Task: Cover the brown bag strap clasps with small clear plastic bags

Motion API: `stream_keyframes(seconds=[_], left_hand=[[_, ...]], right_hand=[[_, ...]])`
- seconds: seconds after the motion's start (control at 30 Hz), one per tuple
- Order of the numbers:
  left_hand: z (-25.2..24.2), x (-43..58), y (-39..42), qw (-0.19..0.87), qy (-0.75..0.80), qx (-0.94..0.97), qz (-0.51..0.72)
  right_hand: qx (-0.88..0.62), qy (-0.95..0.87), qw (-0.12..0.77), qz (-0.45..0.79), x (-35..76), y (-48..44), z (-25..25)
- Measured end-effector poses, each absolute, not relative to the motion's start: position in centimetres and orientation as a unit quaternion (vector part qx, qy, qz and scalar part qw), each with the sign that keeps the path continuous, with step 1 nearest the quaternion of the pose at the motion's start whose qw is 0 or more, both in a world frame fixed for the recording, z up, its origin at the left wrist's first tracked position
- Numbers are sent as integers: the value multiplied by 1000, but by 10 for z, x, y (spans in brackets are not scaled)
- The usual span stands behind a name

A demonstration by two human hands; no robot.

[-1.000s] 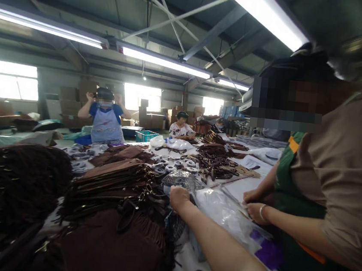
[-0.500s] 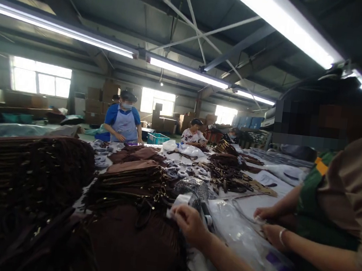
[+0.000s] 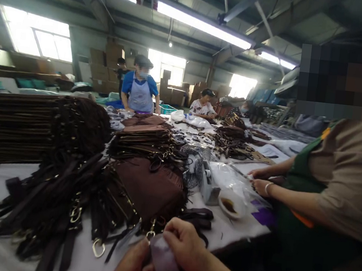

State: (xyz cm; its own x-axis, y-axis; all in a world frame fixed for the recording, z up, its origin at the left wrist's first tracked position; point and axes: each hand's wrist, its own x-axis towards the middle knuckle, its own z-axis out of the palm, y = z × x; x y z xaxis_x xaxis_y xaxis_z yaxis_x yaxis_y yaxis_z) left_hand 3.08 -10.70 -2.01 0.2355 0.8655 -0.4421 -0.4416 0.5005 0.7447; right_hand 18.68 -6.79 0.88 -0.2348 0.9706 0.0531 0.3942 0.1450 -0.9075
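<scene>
At the near edge, my right hand [image 3: 185, 244] is closed, thumb and fingers pinching a pale grey-lilac strip [image 3: 165, 261] that hangs down between my hands. My left hand [image 3: 133, 264] is closed beside it, fingers curled at the strip's left side; exactly what it grips is partly hidden. A gold metal clasp [image 3: 151, 232] shows just above my left fingertips, and I cannot tell whether it is held. Beyond my hands lies a brown fringed bag [image 3: 151, 184]. Dark straps with gold rings [image 3: 72, 214] spread out to the left.
Stacked brown bags [image 3: 17, 122] stand at left, with another stack [image 3: 142, 138] behind. A tape dispenser [image 3: 209, 188] and a white dish [image 3: 236, 212] of brown liquid sit right of centre. A co-worker in a green apron [image 3: 307, 166] handles something at right; others work across the table.
My right hand has come from beside the tape dispenser down to the near edge. My left hand has entered view beside it. The view has tilted downward.
</scene>
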Motion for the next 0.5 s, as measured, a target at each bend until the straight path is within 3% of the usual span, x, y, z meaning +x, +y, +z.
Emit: stream_keyframes(seconds=[0.07, 0.2, 0.3, 0.5], left_hand=[[-22, 30, -107, 743, 412, 262, 458], [-30, 23, -108, 714, 444, 289, 457], [-41, 21, -108, 692, 469, 312, 451], [-42, 27, -123, 709, 471, 385, 357]], right_hand=[[-501, -658, 377, 417, 178, -65, 3], [-477, -532, 409, 567, 173, -69, -19], [-466, -491, 369, 637, 176, -77, -26], [-520, -553, 378, 530, 187, -84, -15]])
